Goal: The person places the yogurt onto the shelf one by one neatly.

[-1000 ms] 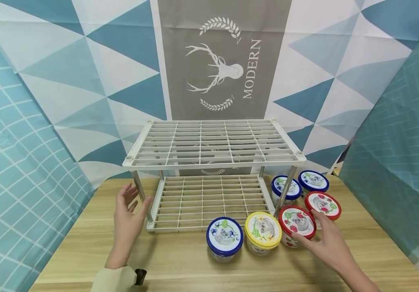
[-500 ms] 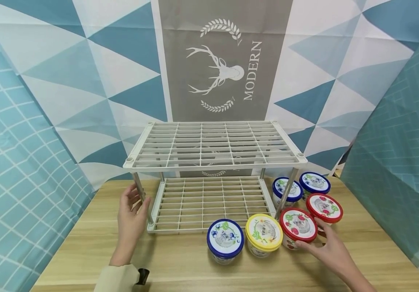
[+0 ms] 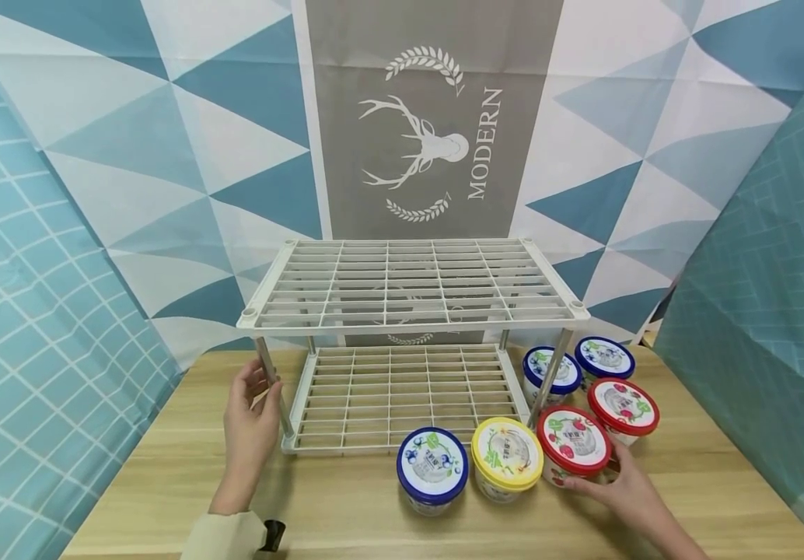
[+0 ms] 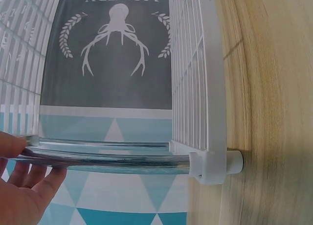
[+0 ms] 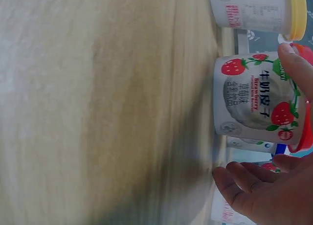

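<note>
A white two-tier rack (image 3: 412, 323) with metal posts stands mid-table. My left hand (image 3: 251, 420) is at its front left post (image 4: 107, 161); thumb above and fingers below the post hold it in the left wrist view. My right hand (image 3: 626, 486) is at a red-lidded strawberry tub (image 3: 574, 441). Its thumb (image 5: 296, 66) lies against the tub near the lid. The other fingers are loosely bent on the far side, with a gap to the tub in the right wrist view. A yellow-lidded tub (image 3: 507, 460) and a blue-lidded tub (image 3: 433, 472) stand left of it.
Behind the right hand stands another red-lidded tub (image 3: 623, 406). Two more blue-lidded tubs, one nearer the rack (image 3: 551, 372) and one farther right (image 3: 605, 358), stand at the back. Patterned cloth (image 3: 416, 140) hangs behind the wooden table (image 3: 346, 529).
My right hand has slid down from lid height to the side of the front strawberry tub. My left fingers have come onto the rack post. The tubs stay in place.
</note>
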`<state>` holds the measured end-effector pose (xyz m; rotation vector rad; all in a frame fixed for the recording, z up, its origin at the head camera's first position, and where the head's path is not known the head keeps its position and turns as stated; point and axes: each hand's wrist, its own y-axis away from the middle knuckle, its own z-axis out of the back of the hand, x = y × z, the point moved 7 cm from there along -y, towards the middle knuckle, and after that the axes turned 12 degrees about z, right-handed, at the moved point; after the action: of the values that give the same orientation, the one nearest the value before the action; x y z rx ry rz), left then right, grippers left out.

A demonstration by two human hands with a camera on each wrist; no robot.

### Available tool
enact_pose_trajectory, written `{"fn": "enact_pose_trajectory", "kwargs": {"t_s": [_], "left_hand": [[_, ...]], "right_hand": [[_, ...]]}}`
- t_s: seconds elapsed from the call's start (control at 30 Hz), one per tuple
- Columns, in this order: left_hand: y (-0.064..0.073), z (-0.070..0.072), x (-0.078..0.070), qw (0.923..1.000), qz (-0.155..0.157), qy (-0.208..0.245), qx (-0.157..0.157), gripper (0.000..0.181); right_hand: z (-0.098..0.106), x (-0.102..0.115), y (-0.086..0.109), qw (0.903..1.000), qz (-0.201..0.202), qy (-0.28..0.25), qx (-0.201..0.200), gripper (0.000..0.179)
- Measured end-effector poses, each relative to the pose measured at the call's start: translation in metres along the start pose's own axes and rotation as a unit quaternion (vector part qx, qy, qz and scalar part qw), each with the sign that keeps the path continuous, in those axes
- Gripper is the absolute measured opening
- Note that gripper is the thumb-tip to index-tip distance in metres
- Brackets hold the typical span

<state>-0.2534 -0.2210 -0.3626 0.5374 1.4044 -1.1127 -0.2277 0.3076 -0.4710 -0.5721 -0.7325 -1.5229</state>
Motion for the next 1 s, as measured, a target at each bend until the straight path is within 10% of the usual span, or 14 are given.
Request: {"fn": "enact_pose_trajectory", "kwargs": {"t_s": [1.0], "left_hand": [[0.000,-0.001,0.003,0.9986,-0.022,-0.046,-0.014,0.042]], "right_hand": [[-0.016,-0.007,-0.014,0.9950,0.027,-0.095,-0.017,0.119]]}}
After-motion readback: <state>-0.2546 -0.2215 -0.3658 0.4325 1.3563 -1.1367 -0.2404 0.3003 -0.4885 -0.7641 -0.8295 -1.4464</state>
